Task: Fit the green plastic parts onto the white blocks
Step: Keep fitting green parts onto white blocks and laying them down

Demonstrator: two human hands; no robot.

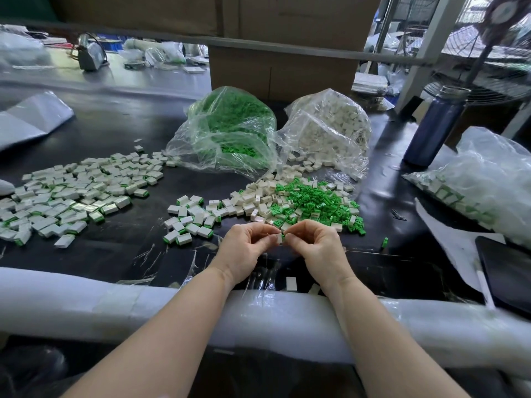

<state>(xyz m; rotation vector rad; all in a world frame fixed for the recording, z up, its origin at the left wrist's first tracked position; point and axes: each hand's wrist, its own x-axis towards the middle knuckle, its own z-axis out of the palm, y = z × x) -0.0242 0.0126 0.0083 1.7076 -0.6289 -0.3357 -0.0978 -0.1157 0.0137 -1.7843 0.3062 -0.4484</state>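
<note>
Hands met just above the near part of the black table (120,254). The left hand (244,248) pinched a white block (278,238) between thumb and curled fingers, and the right hand (317,245) pinched a green plastic part (283,237) against the block's right end, so that the two pieces touched between the fingertips. Only a sliver of green showed there; how far it was seated could not be told.

Just beyond the knuckles of both hands lay a loose heap of green parts (316,199), mixed at its left edge with a heap of bare white blocks (258,196). Slightly left of the left hand sat a small cluster of fitted blocks (189,222), white with green ends. Far to the left of that hand spread a much wider field of fitted blocks (71,191).

Farther past the heaps stood two clear bags side by side: the bag of green parts (230,130) on the left, and the bag of white blocks (330,130) on the right, its mouth spilling toward the heaps. One stray green piece (385,242) lay just right of the right hand. Well to the right stood a blue bottle (434,127), and nearer, a bag of finished blocks (474,182). Both forearms crossed a white foam roll (86,303) along the table's near edge.
</note>
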